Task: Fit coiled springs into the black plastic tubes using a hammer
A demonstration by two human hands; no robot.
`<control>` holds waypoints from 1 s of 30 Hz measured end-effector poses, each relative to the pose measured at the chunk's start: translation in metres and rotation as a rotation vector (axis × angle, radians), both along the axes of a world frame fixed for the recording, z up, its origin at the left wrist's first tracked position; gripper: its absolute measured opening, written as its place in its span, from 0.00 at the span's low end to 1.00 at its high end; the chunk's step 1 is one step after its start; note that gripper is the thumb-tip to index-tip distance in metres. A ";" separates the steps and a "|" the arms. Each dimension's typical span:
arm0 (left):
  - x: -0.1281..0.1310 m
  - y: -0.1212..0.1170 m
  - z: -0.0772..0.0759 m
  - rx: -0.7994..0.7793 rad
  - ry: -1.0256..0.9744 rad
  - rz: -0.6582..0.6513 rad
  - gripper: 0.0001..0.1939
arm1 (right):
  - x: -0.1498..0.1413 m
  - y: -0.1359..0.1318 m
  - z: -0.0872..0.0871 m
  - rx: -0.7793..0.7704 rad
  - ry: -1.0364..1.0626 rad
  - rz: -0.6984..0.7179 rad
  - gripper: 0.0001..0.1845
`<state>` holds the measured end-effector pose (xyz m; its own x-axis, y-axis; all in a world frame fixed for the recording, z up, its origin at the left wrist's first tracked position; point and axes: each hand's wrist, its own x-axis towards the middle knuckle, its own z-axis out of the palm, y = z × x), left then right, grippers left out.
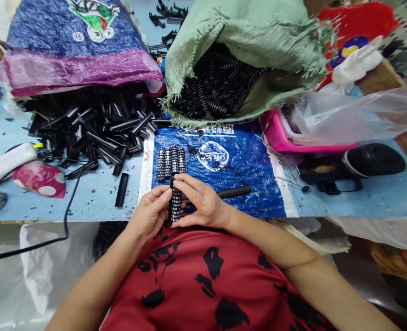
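Near the front edge of the table I hold a short black stick with rows of white marks point(176, 207) upright. My left hand point(154, 207) pinches it from the left, thumb along its side. The fingers of my right hand point(203, 202) close on its top end, with the thumb low near its bottom. Just beyond my fingers, several similar white-marked black sticks point(171, 163) lie side by side on a blue plastic sheet point(255, 161). A longer dark ribbed strip point(236, 191) lies behind my right wrist, partly hidden by that hand.
A heap of black plastic pieces point(100, 133) spills from a blue and purple bag point(82, 66) at left. One loose piece point(121, 190) lies nearer. A green woven sack point(258, 27) holds dark beaded-looking strips. At right are a pink basket point(275, 133) and a black cup-like container point(372, 161).
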<state>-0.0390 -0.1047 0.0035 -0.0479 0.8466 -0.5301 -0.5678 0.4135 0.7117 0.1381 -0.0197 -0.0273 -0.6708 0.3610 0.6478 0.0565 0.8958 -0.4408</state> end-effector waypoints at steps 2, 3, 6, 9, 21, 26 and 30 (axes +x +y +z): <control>-0.003 -0.002 -0.004 -0.009 0.009 0.019 0.23 | 0.007 0.002 -0.001 -0.042 -0.025 0.011 0.63; -0.006 -0.004 -0.007 0.008 0.078 0.045 0.24 | 0.014 0.003 -0.001 -0.051 -0.062 0.010 0.63; -0.025 -0.009 -0.018 0.129 0.547 0.125 0.21 | 0.047 0.004 -0.005 -0.020 -0.268 -0.085 0.39; -0.049 -0.013 -0.025 0.214 1.104 -0.030 0.15 | 0.077 0.001 -0.009 0.070 -0.441 -0.221 0.09; -0.073 0.007 -0.022 0.052 1.251 -0.519 0.20 | 0.026 -0.006 0.010 0.081 -0.389 -0.276 0.13; -0.082 0.024 -0.017 0.041 1.140 -0.661 0.24 | 0.018 -0.013 0.013 0.124 -0.134 -0.076 0.14; -0.074 0.035 -0.015 -0.004 1.179 -0.729 0.23 | 0.012 -0.019 0.004 0.197 -0.299 0.050 0.12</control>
<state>-0.1134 -0.0699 -0.0118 -0.0163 0.8723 -0.4887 0.7049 0.3566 0.6131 0.1498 -0.0383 -0.0232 -0.8549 0.2109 0.4740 0.1108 0.9668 -0.2302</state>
